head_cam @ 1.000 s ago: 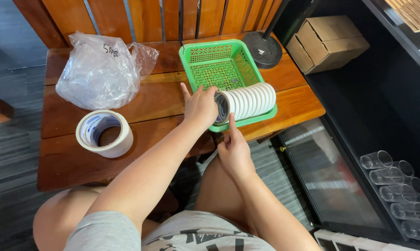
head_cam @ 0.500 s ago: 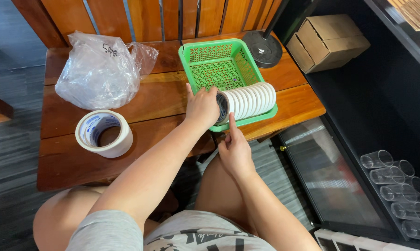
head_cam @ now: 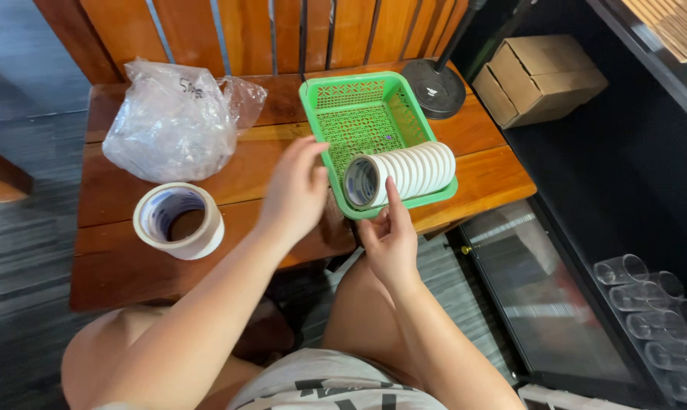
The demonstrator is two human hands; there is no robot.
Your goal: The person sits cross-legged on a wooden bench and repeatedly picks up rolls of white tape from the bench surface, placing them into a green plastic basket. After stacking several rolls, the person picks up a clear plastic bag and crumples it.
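Left hand [head_cam: 294, 190] open beside a green basket [head_cam: 324, 95] holding a row of tape rolls [head_cam: 408, 173], right hand [head_cam: 391, 241] touching them from below.

Both arms bare to the frame edge; no sleeves, watch, bracelet or rings seen. Left hand [head_cam: 294, 193] and right hand [head_cam: 390, 241] ungloved, nails short and unpainted. Knees and thighs bare. Light grey garment [head_cam: 336, 383] with dark printed lettering at near edge of frame; its kind cannot be told.
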